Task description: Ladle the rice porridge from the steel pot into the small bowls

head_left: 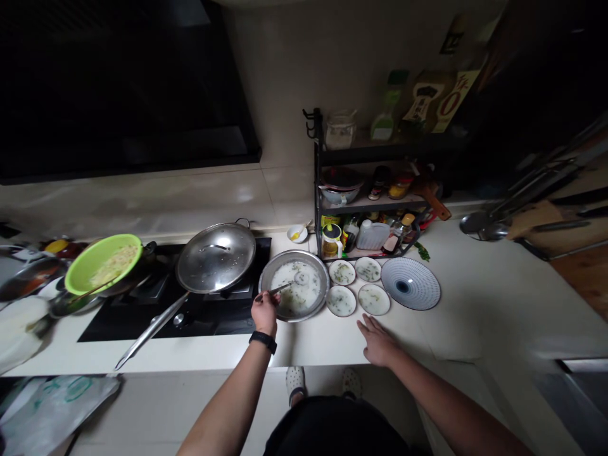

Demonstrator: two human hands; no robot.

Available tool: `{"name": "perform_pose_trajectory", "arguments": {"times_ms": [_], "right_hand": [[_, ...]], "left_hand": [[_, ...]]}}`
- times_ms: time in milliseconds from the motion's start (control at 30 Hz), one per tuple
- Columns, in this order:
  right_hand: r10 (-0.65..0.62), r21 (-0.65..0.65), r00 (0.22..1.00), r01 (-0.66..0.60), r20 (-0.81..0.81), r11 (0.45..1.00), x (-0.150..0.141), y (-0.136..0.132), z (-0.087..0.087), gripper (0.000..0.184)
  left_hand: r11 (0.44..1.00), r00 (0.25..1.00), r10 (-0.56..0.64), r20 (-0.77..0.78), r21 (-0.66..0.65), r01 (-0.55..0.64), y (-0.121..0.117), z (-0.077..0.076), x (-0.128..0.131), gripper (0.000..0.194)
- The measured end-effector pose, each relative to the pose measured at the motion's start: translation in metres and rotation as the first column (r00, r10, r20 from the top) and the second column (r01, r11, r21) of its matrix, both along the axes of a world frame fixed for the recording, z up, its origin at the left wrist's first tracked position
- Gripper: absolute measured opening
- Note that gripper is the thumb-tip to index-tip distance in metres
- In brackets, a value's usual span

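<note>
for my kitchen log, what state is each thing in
Left hand: closed around ladle
Right hand: open, beside small dishes
Metal basin: holds pale liquid
Small dishes: all four hold pale, green-flecked liquid
Patterned bowl: open side up
Long-handled pan: lid on
Green basin: holding pale food
Stove: lit or unlit, cannot tell

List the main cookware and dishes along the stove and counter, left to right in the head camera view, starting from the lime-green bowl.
Lime-green bowl → pan with a metal lid → large metal basin → group of four small dishes → wide blue-patterned bowl.
</note>
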State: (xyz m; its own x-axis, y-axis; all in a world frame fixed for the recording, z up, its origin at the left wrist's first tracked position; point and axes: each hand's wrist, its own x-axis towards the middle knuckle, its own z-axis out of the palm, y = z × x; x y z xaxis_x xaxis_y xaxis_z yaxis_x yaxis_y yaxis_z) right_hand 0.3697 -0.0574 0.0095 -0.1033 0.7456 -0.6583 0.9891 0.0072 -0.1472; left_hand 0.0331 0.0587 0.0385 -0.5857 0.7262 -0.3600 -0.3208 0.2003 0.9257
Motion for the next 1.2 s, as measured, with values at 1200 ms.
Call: {"name": "perform_pose_trajectory", "arguments": {"times_ms": [1200], "right_hand": [[0.000, 0.002, 1.000, 0.000, -0.021, 1.000, 0.001, 0.000, -0.002, 0.099]], "left_hand": [[0.962, 0.963, -0.268, 0.034, 0.058, 0.266, -0.040, 0.065, 0.043, 0.038]]}}
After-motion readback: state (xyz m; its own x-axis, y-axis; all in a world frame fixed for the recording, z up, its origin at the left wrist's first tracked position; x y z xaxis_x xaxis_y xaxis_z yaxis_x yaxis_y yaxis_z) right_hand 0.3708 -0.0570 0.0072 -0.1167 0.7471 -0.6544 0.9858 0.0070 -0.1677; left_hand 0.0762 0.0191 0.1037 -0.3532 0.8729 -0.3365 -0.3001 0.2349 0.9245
